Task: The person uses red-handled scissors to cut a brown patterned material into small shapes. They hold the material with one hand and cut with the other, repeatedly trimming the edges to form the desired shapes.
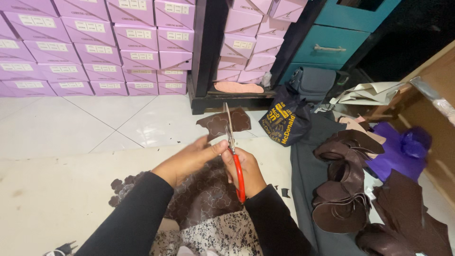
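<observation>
A person in black sleeves worked seated on a pale mat on a tiled floor. The right hand (246, 171) was clenched around the red handles of a pair of scissors (233, 150), whose blades pointed up and away from the hand, their tips just over a dark brown cut leather piece (223, 123). The left hand (189, 160) reached in from the other side, its thumb and fingers pinched at the scissors' pivot, touching the right hand's fingers; whether it gripped the leather there could not be told. That leather piece hung just above both hands, close against the blades. Under the hands and wrists lay a larger sheet of brown patterned leather (204, 196), spread across the lap over a floral fabric (222, 237). Well to the right of the right hand sat a heap of curved dark brown leather cut-outs (343, 189), with a purple plastic bag (403, 147) beyond it. Farther ahead of the hands stood a dark printed bag (284, 121), and stacks of lilac shoe boxes (104, 47) lined the wall.
</observation>
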